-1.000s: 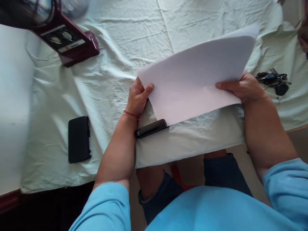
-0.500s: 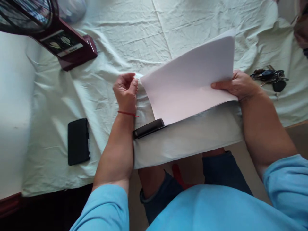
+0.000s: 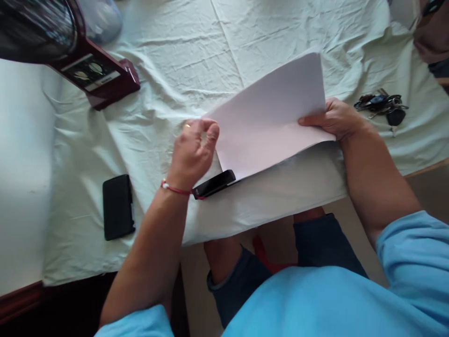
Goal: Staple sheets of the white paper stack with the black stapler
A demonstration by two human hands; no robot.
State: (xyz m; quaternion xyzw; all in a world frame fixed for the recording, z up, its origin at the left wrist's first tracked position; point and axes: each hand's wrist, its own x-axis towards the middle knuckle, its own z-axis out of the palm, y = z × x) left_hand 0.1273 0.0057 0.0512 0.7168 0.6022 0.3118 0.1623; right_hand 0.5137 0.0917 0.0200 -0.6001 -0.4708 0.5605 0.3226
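Note:
White paper sheets (image 3: 270, 117), stacked with their edges almost aligned, are tilted over the cloth-covered table. My right hand (image 3: 331, 119) grips their right edge, thumb on top and the other fingers hidden underneath. At the left edge of the paper is my left hand (image 3: 196, 147), its fingers curled and thumb and forefinger brought together in a pinch. Whether anything is between those fingertips I cannot tell. A black stapler (image 3: 213, 184) lies by the lower left corner of the sheets, close to my left wrist, its front end meeting the paper.
A black phone-like case (image 3: 118, 207) lies on the pale green tablecloth (image 3: 168, 61) at left. Behind it stands a dark red framed stand (image 3: 108, 82) beside a clear plastic object (image 3: 101, 21). A bunch of keys (image 3: 382, 106) lies at right. The table's front edge is near my lap.
My left hand has turned over and shifted right, up to the paper's left edge. My right hand keeps its hold on the sheets. The whole view has shifted slightly.

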